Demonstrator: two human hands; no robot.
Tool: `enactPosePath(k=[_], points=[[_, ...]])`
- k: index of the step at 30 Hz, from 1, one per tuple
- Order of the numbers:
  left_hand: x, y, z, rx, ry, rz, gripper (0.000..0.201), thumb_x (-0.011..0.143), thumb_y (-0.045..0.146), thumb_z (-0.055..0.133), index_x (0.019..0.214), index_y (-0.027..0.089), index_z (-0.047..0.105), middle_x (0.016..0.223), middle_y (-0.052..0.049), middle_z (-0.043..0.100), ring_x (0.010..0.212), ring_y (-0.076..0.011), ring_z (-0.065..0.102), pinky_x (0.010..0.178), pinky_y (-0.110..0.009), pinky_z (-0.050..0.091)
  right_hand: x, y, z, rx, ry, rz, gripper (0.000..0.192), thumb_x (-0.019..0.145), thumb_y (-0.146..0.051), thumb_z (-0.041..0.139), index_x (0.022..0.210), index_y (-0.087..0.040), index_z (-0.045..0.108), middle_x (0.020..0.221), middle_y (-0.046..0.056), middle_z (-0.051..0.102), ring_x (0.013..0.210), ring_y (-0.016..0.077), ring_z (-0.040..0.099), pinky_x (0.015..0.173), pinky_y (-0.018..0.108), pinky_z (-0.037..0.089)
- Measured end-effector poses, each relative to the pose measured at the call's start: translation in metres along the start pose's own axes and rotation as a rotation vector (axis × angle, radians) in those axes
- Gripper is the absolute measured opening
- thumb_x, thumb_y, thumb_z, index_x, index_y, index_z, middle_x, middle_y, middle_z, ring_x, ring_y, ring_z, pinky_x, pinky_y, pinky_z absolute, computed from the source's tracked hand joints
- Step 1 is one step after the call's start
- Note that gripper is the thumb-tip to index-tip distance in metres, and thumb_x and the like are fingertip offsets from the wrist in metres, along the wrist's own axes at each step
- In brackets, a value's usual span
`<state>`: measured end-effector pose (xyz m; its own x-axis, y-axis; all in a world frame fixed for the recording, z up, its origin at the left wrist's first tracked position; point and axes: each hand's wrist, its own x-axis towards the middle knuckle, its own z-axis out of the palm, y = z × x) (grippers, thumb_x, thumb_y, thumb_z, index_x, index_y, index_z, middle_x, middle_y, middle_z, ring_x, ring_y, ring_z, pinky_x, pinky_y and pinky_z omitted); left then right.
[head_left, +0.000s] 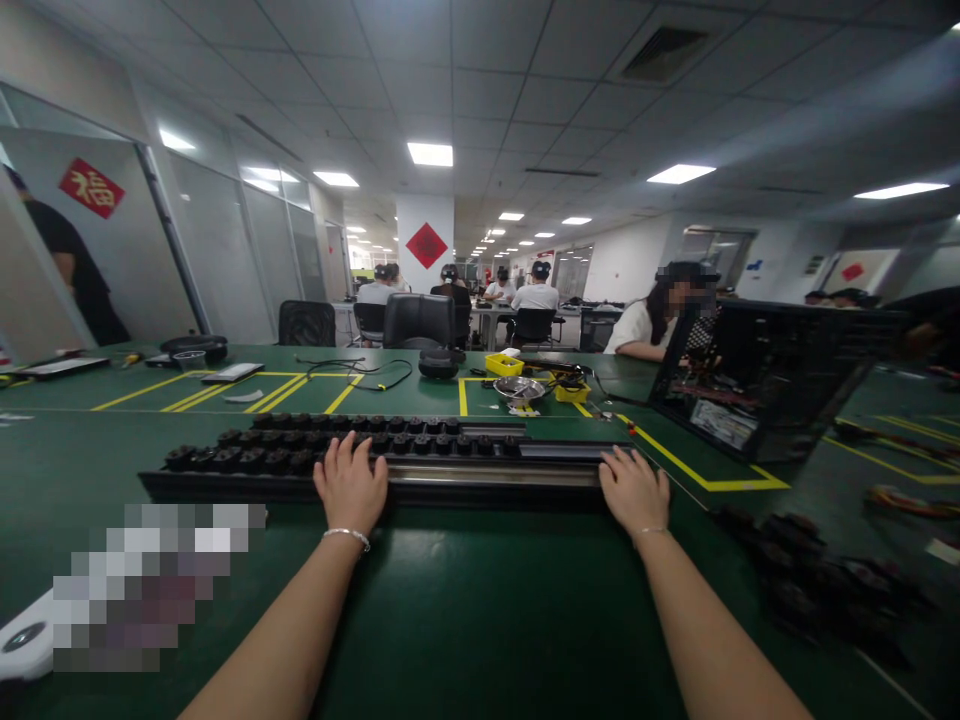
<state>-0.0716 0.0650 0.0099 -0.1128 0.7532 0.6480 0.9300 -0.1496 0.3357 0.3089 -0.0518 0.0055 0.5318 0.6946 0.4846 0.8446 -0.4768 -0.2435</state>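
Observation:
Long black rails (487, 474) lie side by side across the green table in front of me. Rows of small black round pieces (229, 459) sit along them, mostly on the left and middle. My left hand (351, 485) rests over the nearest rail around its middle, fingers spread and reaching toward the row behind. At that rail's right end lies my right hand (636, 490), its fingers apart and stretched over the edge. Between my hands, the near rail shows a bare metallic channel. Both hands touch the rail; neither visibly lifts it.
An open computer case (757, 380) stands at right, with a loose pile of black parts (840, 575) nearer me. Behind the rails are a metal bowl (519, 389), a yellow tray (504, 365) and cables (390, 375). A co-worker (645, 325) sits beyond the case. A pixelated object lies at left.

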Motion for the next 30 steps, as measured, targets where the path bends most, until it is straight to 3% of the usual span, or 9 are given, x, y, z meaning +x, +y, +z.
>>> enactPosePath(k=[4, 7, 11, 16, 30], points=[[0.003, -0.010, 0.000, 0.015, -0.042, -0.162, 0.047, 0.083, 0.037, 0.035, 0.122, 0.015, 0.048, 0.140, -0.012, 0.038, 0.132, -0.0301, 0.023, 0.104, -0.055, 0.022, 0.000, -0.002, -0.001, -0.054, -0.136, 0.008, 0.047, 0.086, -0.040, 0.024, 0.117, -0.029, 0.057, 0.131, -0.001, 0.050, 0.123, 0.0211, 0.038, 0.104, 0.049, 0.018], [0.002, -0.012, 0.001, -0.001, -0.045, -0.184, 0.048, 0.082, 0.035, 0.037, 0.124, 0.016, 0.046, 0.140, -0.012, 0.036, 0.132, -0.0292, 0.023, 0.105, -0.054, 0.021, 0.000, 0.000, -0.003, -0.060, -0.150, 0.012, 0.047, 0.086, -0.038, 0.023, 0.119, -0.029, 0.056, 0.133, -0.002, 0.048, 0.123, 0.0201, 0.038, 0.104, 0.048, 0.019], [0.002, -0.013, 0.003, -0.005, 0.042, -0.257, 0.052, 0.081, 0.035, 0.039, 0.128, 0.013, 0.041, 0.143, -0.015, 0.030, 0.133, -0.0295, 0.021, 0.106, -0.054, 0.020, 0.000, -0.001, -0.005, -0.044, -0.145, 0.016, 0.046, 0.086, -0.037, 0.025, 0.118, -0.029, 0.057, 0.132, -0.002, 0.049, 0.123, 0.0199, 0.038, 0.103, 0.046, 0.020], [0.001, -0.014, 0.003, -0.035, 0.041, -0.246, 0.051, 0.081, 0.033, 0.036, 0.127, 0.012, 0.040, 0.137, -0.015, 0.040, 0.131, -0.0282, 0.025, 0.105, -0.057, 0.019, -0.001, -0.003, -0.007, -0.049, -0.141, 0.016, 0.045, 0.085, -0.033, 0.026, 0.117, -0.028, 0.058, 0.131, -0.002, 0.050, 0.122, 0.0191, 0.040, 0.102, 0.044, 0.022], [-0.001, -0.008, 0.000, -0.050, 0.035, -0.255, 0.045, 0.082, 0.028, 0.036, 0.125, 0.014, 0.043, 0.133, -0.013, 0.044, 0.126, -0.0253, 0.034, 0.105, -0.056, 0.020, -0.001, -0.004, -0.009, -0.036, -0.152, 0.010, 0.048, 0.085, -0.034, 0.024, 0.118, -0.027, 0.058, 0.130, -0.001, 0.051, 0.122, 0.0201, 0.040, 0.102, 0.043, 0.024]])
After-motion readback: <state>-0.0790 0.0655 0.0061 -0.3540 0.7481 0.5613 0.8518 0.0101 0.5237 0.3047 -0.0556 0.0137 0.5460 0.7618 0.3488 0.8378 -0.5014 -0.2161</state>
